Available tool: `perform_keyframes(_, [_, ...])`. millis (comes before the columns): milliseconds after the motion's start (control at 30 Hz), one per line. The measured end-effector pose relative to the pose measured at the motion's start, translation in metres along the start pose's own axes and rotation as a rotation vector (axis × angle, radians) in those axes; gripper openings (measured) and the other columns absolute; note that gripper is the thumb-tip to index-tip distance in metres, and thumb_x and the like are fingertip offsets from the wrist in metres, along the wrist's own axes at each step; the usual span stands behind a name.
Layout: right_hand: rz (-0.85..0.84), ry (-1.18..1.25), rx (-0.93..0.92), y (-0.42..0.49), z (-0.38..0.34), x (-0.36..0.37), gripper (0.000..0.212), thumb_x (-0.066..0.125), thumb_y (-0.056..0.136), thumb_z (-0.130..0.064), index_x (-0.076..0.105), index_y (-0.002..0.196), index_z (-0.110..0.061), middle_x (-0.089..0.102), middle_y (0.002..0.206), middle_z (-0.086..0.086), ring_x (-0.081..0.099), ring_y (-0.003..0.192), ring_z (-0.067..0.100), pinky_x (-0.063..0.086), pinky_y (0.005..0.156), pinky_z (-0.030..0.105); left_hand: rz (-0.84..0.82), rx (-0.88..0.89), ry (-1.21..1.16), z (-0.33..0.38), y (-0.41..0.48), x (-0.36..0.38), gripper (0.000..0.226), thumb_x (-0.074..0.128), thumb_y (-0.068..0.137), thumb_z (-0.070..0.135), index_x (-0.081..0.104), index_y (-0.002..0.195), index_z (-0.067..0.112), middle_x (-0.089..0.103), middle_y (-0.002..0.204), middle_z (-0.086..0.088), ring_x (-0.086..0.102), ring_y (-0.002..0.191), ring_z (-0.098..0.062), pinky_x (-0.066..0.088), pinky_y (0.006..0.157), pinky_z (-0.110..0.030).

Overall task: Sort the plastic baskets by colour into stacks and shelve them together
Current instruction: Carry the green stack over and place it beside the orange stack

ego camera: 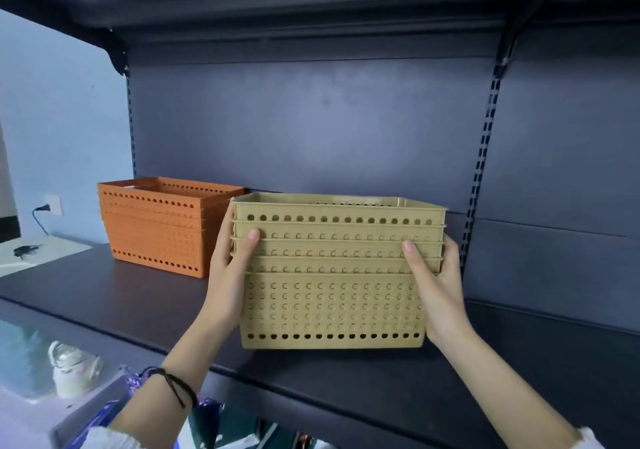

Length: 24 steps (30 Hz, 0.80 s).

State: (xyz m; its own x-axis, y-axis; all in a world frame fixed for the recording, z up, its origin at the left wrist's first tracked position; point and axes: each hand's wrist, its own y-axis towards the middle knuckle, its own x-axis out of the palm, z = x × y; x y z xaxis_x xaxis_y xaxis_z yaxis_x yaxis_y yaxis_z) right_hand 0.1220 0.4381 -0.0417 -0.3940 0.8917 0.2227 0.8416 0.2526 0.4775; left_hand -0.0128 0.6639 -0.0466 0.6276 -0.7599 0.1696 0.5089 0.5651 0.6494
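A nested stack of several tan perforated plastic baskets [332, 296] rests on the dark shelf board [145, 296], near its front edge. My left hand [230, 268] clasps the stack's left end, thumb across the front rims. My right hand [438, 286] clasps its right end the same way. To the left and further back on the same board stands a nested stack of orange baskets [159, 227], apart from the tan stack and touched by neither hand.
A dark back panel with slotted uprights [481, 171] rises behind the board, and another shelf [311, 5] hangs overhead. Bare board stretches to the right of the tan stack. Below left lie a white shoe [74, 369] and a wall socket with a plugged cable [48, 208].
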Motion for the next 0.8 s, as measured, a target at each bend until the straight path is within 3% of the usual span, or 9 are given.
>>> perform_keyframes(100, [0.042, -0.041, -0.010, 0.002, 0.016, 0.014, 0.074, 0.072, 0.068, -0.047, 0.039, 0.134, -0.036, 0.063, 0.124, -0.010, 0.066, 0.103, -0.001, 0.053, 0.094, 0.037, -0.042, -0.004, -0.014, -0.016, 0.013, -0.011, 0.060, 0.055, 0.092, 0.041, 0.037, 0.148, 0.030, 0.055, 0.142, 0.002, 0.054, 0.129, -0.017, 0.042, 0.109, -0.049])
perform_keyframes(200, [0.104, -0.072, -0.037, 0.006, 0.028, 0.025, 0.067, 0.068, 0.082, -0.035, 0.032, 0.138, -0.037, 0.054, 0.128, -0.015, 0.062, 0.095, -0.016, 0.050, 0.081, 0.018, -0.079, -0.023, -0.045, -0.029, 0.027, -0.022, 0.062, 0.055, 0.091, 0.038, 0.033, 0.149, 0.036, 0.056, 0.140, 0.009, 0.055, 0.128, -0.010, 0.045, 0.105, -0.039])
perform_keyframes(367, [0.167, -0.123, -0.075, 0.012, 0.041, 0.051, 0.076, 0.067, 0.088, -0.023, 0.020, 0.146, -0.038, 0.043, 0.117, -0.034, 0.052, 0.088, -0.032, 0.042, 0.075, 0.006, -0.085, -0.055, -0.029, -0.049, 0.049, -0.039, 0.068, 0.057, 0.087, 0.046, 0.031, 0.149, 0.037, 0.053, 0.140, 0.015, 0.054, 0.120, 0.007, 0.048, 0.087, -0.012])
perform_keyframes(433, [0.186, -0.129, -0.080, 0.013, 0.046, 0.061, 0.079, 0.068, 0.087, -0.024, 0.020, 0.147, -0.040, 0.044, 0.118, -0.034, 0.051, 0.090, -0.031, 0.041, 0.078, 0.008, -0.063, -0.044, 0.019, -0.059, 0.057, -0.046, 0.064, 0.055, 0.092, 0.047, 0.031, 0.149, 0.035, 0.049, 0.143, 0.014, 0.049, 0.124, 0.010, 0.045, 0.097, -0.018])
perform_keyframes(533, [0.210, -0.153, -0.083, 0.012, 0.052, 0.077, 0.083, 0.070, 0.084, -0.028, 0.019, 0.147, -0.042, 0.044, 0.122, -0.033, 0.049, 0.095, -0.031, 0.040, 0.087, 0.014, 0.003, 0.035, 0.154, -0.074, 0.065, -0.057, 0.060, 0.053, 0.093, 0.047, 0.026, 0.147, 0.042, 0.035, 0.154, 0.012, 0.033, 0.140, 0.001, 0.030, 0.118, -0.039])
perform_keyframes(633, [0.230, -0.184, -0.091, 0.012, 0.057, 0.092, 0.087, 0.070, 0.077, -0.040, 0.019, 0.147, -0.044, 0.043, 0.126, -0.033, 0.049, 0.102, -0.028, 0.040, 0.094, 0.018, -0.012, 0.176, 0.323, -0.081, 0.067, -0.064, 0.068, 0.057, 0.092, 0.047, 0.014, 0.143, 0.057, 0.008, 0.164, 0.010, 0.005, 0.150, -0.003, 0.011, 0.123, -0.040])
perform_keyframes(733, [0.228, -0.193, -0.091, 0.015, 0.063, 0.102, 0.087, 0.070, 0.074, -0.044, 0.021, 0.146, -0.045, 0.046, 0.132, -0.028, 0.051, 0.109, -0.022, 0.041, 0.099, 0.023, -0.122, 0.403, 0.646, -0.089, 0.074, -0.072, 0.077, 0.057, 0.088, 0.053, 0.015, 0.151, 0.045, -0.010, 0.163, 0.007, -0.006, 0.152, -0.014, 0.004, 0.121, -0.039])
perform_keyframes(800, [0.231, -0.209, -0.074, 0.019, 0.067, 0.109, 0.085, 0.070, 0.074, -0.047, 0.024, 0.146, -0.045, 0.049, 0.138, -0.021, 0.052, 0.119, -0.009, 0.041, 0.106, 0.032, -0.167, 0.473, 0.824, -0.097, 0.082, -0.076, 0.082, 0.054, 0.085, 0.062, 0.020, 0.154, 0.032, -0.008, 0.164, 0.002, -0.008, 0.152, -0.023, 0.003, 0.119, -0.043])
